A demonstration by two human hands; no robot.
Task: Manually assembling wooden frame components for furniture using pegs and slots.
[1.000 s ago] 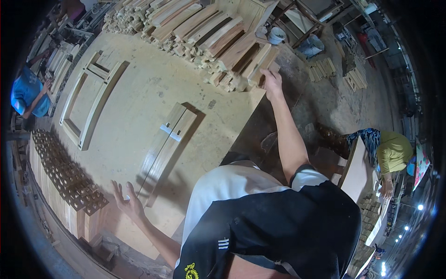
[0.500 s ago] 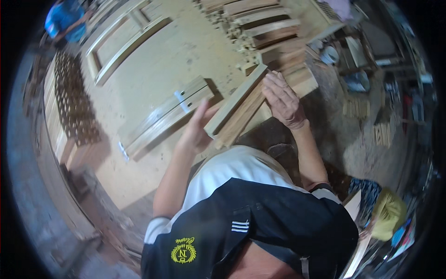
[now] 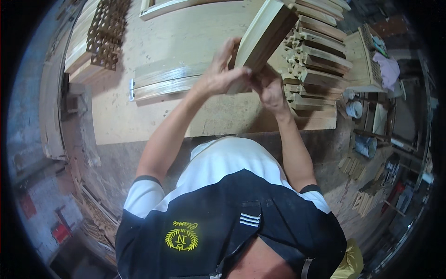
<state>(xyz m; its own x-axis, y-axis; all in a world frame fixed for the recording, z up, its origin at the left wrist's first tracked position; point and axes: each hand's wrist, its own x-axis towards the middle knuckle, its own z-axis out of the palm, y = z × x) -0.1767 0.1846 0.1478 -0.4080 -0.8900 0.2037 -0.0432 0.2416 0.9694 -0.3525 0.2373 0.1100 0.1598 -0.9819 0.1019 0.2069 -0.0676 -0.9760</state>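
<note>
A pale wooden bar (image 3: 262, 39) with a browner side is held up at a slant over the workbench, its far end highest. It may be two bars held together; I cannot tell. My left hand (image 3: 222, 74) grips its lower left side, with the thumb across the front. Around its lower end, on the right, my right hand (image 3: 270, 90) is closed, some of its fingers hidden. Behind my left forearm, flat smooth wooden bars (image 3: 162, 86) lie side by side on the bench, with a small shiny bluish-white piece (image 3: 132, 89) at their left end.
Tenoned wooden bars (image 3: 327, 60) are stacked on the right of the workbench (image 3: 186, 123). A stack of pieces with rows of holes (image 3: 109, 35) stands at left. A wooden frame (image 3: 181, 7) lies at the far side. Buckets (image 3: 354, 109) stand beyond the right edge.
The bar has been lifted and tilted upward, away from my body. My right hand has moved from its upper end to its lower end. The whole view has turned relative to the bench.
</note>
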